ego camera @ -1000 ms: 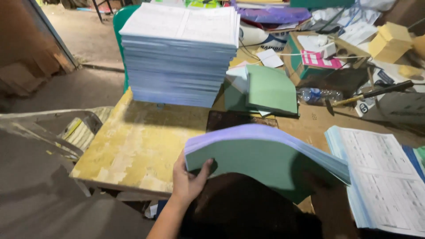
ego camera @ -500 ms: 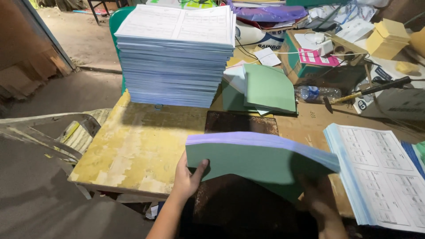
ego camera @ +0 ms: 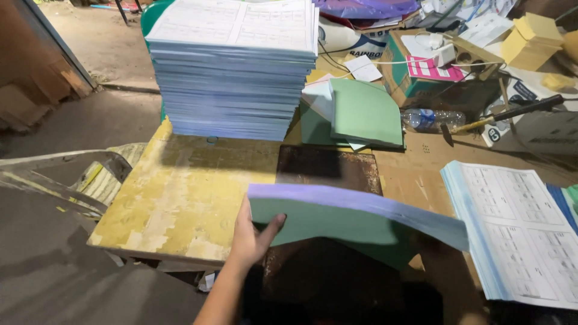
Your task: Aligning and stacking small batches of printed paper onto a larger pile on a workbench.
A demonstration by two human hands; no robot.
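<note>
Our left hand grips a green-backed booklet bundle above the surface; our right hand is hidden; a tall printed-sheet stack stands behind.

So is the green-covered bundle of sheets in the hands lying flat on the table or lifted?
Lifted and tilted: the left hand grips the green-covered bundle by its left end, its purple-edged top raised above the wooden table.

left hand raised, forearm angled up from below, fingers closed, thumb out; right hand hidden.
</note>
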